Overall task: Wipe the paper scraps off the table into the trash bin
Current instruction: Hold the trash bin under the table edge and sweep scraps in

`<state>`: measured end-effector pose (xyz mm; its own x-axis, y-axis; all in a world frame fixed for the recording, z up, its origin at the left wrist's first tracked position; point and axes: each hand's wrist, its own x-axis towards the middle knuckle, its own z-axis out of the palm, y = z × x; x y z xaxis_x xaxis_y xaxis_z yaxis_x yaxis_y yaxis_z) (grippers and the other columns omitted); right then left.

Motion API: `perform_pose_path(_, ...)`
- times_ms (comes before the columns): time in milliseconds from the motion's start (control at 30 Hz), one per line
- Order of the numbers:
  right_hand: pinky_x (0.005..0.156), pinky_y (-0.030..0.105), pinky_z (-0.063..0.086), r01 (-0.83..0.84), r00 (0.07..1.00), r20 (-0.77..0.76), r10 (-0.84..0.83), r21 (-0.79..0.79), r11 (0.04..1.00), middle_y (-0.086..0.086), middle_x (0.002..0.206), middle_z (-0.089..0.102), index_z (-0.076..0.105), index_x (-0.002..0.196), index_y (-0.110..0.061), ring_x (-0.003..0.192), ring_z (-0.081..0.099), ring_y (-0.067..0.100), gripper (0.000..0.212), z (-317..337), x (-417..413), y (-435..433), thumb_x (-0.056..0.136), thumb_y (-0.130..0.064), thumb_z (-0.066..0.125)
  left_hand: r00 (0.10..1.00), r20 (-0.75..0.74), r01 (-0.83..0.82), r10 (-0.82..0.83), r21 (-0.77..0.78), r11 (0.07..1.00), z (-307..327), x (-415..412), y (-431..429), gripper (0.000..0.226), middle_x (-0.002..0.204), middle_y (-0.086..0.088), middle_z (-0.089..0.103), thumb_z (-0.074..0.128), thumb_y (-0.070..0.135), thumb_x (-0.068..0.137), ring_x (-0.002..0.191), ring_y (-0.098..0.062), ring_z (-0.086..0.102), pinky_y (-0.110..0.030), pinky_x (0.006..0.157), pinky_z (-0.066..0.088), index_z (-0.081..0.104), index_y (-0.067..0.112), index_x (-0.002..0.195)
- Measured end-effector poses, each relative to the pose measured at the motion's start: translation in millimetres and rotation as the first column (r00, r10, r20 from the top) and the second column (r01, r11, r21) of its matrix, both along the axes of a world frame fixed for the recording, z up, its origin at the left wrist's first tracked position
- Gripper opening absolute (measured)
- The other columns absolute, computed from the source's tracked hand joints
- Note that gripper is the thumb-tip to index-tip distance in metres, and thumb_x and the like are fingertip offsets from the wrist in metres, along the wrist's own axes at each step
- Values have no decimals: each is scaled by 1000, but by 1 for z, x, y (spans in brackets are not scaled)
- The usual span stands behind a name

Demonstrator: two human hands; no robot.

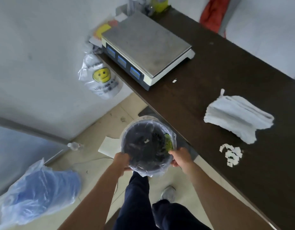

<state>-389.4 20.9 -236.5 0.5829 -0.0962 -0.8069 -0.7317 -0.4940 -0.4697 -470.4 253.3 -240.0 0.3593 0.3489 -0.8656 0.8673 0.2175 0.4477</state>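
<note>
The bin [124, 136], lined with clear plastic, is just beside the table [210, 63] edge, with open floor [97, 163] to its left. The left hand [122, 161] and right hand [180, 157] both grasp its near rim. The scraps [231, 154] lie heaped on the dark table right of the bin, near the edge, with a cloth [238, 117] beyond them. Inside the bin lie a white bit [146, 141] and something green [169, 142].

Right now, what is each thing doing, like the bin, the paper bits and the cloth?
trash bin, bag-lined, open, held beside the table edge.
left hand, grips the bin's rim.
right hand, grips the bin's rim.
paper scraps, piled on the table, not yet wiped.
cloth, folded, lying untouched on the table.
scale, sitting on the table.
</note>
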Motion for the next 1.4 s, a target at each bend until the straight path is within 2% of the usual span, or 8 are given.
perform_pose_path(167,48,28,52,57,994,-97,-48,99,993,17,92,71,55,106,-10,60,73,26,20,17,-36,-38,91,-21,62,994,-30,103,-103,13,995,17,-14,-40,17,85,-14,68,47,-6,94,49,-21,71,-53,87,60,61,-2,103)
perform_pose_path(267,48,28,50,128,989,-91,-115,144,981,15,95,70,52,115,-12,69,75,29,25,27,-51,-59,92,-20,57,991,-16,131,-131,-7,991,19,-10,-60,33,103,-15,67,50,-5,93,65,-27,71,-48,80,64,58,-4,126)
perform_pose_path(400,50,30,51,228,973,-83,-217,163,960,13,95,67,51,112,-13,69,73,29,19,33,-72,-82,95,-19,52,985,-22,170,-170,1,986,18,-8,-81,34,96,-17,70,47,-6,90,64,-31,74,-55,87,60,60,-7,121)
perform_pose_path(567,69,41,61,315,949,-61,-309,187,931,17,97,68,54,107,-11,73,72,30,12,34,-88,-112,97,-16,50,983,3,186,-186,-39,982,32,-6,-114,39,115,-25,66,44,-9,89,87,-39,71,-38,53,62,57,-6,125)
perform_pose_path(833,65,33,60,411,911,-63,-406,136,901,11,114,60,32,147,-8,64,72,25,56,45,-116,-146,98,-28,49,970,-32,236,-240,-101,966,39,-16,-158,32,107,-20,65,45,-9,94,91,-35,68,-35,50,62,56,-2,123)
perform_pose_path(1067,89,43,54,290,949,173,-264,-147,946,4,123,65,44,137,-15,95,70,29,59,59,-129,-170,89,-49,50,947,-91,296,-309,-135,946,36,-17,-169,38,126,-28,59,43,-8,97,97,-39,66,-33,45,58,50,-6,134)
perform_pose_path(1233,69,33,41,255,898,433,-81,-360,897,0,87,64,55,93,-17,83,62,27,12,107,-108,-166,97,-27,50,944,-85,309,-320,-119,943,36,-16,-178,35,122,-28,58,40,-6,98,81,-36,64,-34,43,59,49,-4,132)
perform_pose_path(1400,70,34,43,127,780,601,178,-430,894,-2,107,57,54,107,-18,88,59,22,17,136,-40,-158,96,-29,48,948,-105,287,-300,-120,950,27,-20,-175,35,104,-23,63,45,-6,96,77,-34,67,-36,46,60,53,-3,131)
